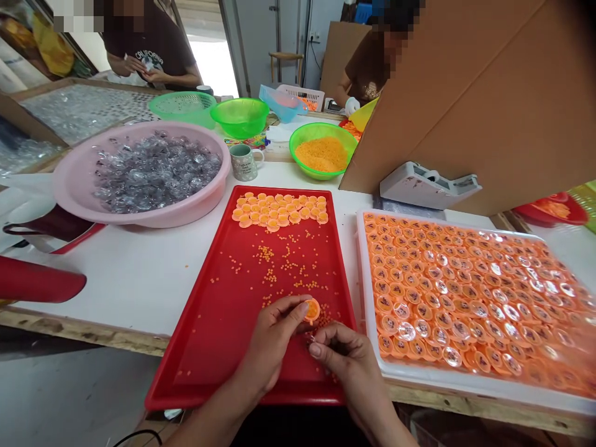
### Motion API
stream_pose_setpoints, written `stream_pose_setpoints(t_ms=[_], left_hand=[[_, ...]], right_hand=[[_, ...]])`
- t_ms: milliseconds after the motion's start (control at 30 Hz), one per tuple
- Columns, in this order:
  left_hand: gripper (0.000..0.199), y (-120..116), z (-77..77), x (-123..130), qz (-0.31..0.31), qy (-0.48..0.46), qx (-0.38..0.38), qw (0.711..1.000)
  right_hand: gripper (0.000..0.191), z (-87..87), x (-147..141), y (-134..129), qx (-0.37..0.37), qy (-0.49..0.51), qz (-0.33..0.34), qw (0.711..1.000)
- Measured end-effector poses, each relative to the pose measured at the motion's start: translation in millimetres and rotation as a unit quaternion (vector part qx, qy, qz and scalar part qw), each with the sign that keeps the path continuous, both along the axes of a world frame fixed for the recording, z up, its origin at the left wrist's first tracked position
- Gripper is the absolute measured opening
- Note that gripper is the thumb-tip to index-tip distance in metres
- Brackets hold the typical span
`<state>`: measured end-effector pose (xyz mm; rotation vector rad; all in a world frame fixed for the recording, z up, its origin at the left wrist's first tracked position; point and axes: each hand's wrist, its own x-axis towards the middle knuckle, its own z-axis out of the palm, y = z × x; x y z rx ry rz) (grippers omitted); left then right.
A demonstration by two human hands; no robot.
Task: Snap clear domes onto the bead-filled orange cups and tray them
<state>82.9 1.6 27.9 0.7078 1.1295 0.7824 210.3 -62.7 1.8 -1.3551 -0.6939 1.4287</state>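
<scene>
My left hand (278,335) pinches a small round orange cup (312,310) between thumb and fingers, its open face turned up. Just to the right, my right hand (342,354) has thumb and forefinger closed together; something tiny and shiny seems to be at the tips, too small to name. Both hands are over a red tray (209,323). Rows of similar orange cups (279,211) fill the far end of that tray. Small orange beads (265,253) lie scattered across its middle.
On the right stands a white tray (367,298) of orange cups with printed clear tops. A pink basin (186,208) holds clear plastic pieces. Beyond are a mug (243,162), a green bowl (316,130) of orange beads, a tape dispenser (423,186), cardboard (488,124) and two people.
</scene>
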Motion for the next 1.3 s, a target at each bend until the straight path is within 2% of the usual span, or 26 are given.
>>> stream_pose_setpoints(t_ms=[167,367,533,633,700,833,967,1067,1167,1300], left_hand=[[0.018,-12.4,-4.5,7.8,0.031,-0.056,-0.012,0.998],[0.019,-21.3,-8.4,11.3,0.022,-0.052,-0.012,0.998],[0.016,-26.4,-10.8,18.2,0.060,-0.066,0.011,0.996],[0.012,-27.9,-11.1,21.0,0.071,-0.090,0.014,0.993],[0.011,-27.3,-11.0,21.4,0.073,-0.119,-0.005,0.990],[0.027,-21.5,-11.1,18.3,0.049,-0.158,-0.071,0.984],[0.020,-13.3,-10.2,10.7,-0.035,-0.084,-0.017,0.996],[0.016,-9.9,-8.7,5.1,-0.079,-0.077,-0.005,0.994],[0.014,-10.6,-8.3,3.0,-0.080,-0.108,-0.021,0.991],[0.010,-15.9,-11.3,5.7,-0.054,-0.126,-0.025,0.990]], right_hand=[[0.020,-13.3,-2.1,4.0,0.017,-0.034,-0.092,0.995],[0.016,-12.1,2.1,1.0,0.048,-0.114,-0.125,0.984],[0.007,-8.6,-2.8,-4.0,0.126,-0.268,-0.164,0.941],[0.005,-7.2,-5.4,-5.7,0.133,-0.277,-0.179,0.935],[0.005,-6.9,-5.8,-6.3,0.127,-0.264,-0.184,0.938],[0.005,-7.3,-0.9,-6.1,0.157,-0.276,-0.160,0.935],[0.005,-7.7,10.4,-4.8,0.196,-0.343,-0.116,0.911],[0.007,-7.8,16.7,-3.6,0.207,-0.380,-0.077,0.898],[0.009,-7.1,16.4,-2.7,0.219,-0.394,-0.072,0.890],[0.010,-2.6,9.7,-3.0,0.208,-0.397,-0.118,0.886]])
